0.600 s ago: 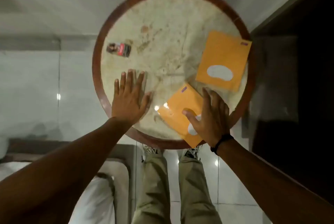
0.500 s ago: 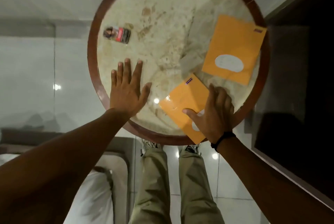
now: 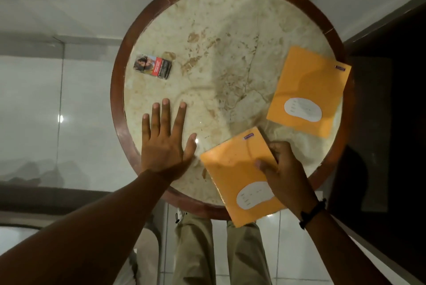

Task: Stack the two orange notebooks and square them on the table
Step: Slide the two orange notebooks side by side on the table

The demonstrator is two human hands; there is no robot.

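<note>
Two orange notebooks with white oval labels lie on a round marble table. The near notebook sits tilted at the front edge, its lower corner hanging past the wooden rim. My right hand grips its right edge, thumb on the cover and fingers curled around the side. The far notebook rests flat at the table's right side, its upper right corner over the rim, apart from the near one. My left hand lies flat on the marble to the left, fingers spread, holding nothing.
A small cigarette pack lies at the table's left side. The dark wooden rim rings the marble. My legs and a tiled floor show below the table's front edge. A dark panel stands on the right.
My right hand went from lying flat on the near notebook to gripping its right edge, and the notebook now reaches further over the front rim. My left hand stays flat.
</note>
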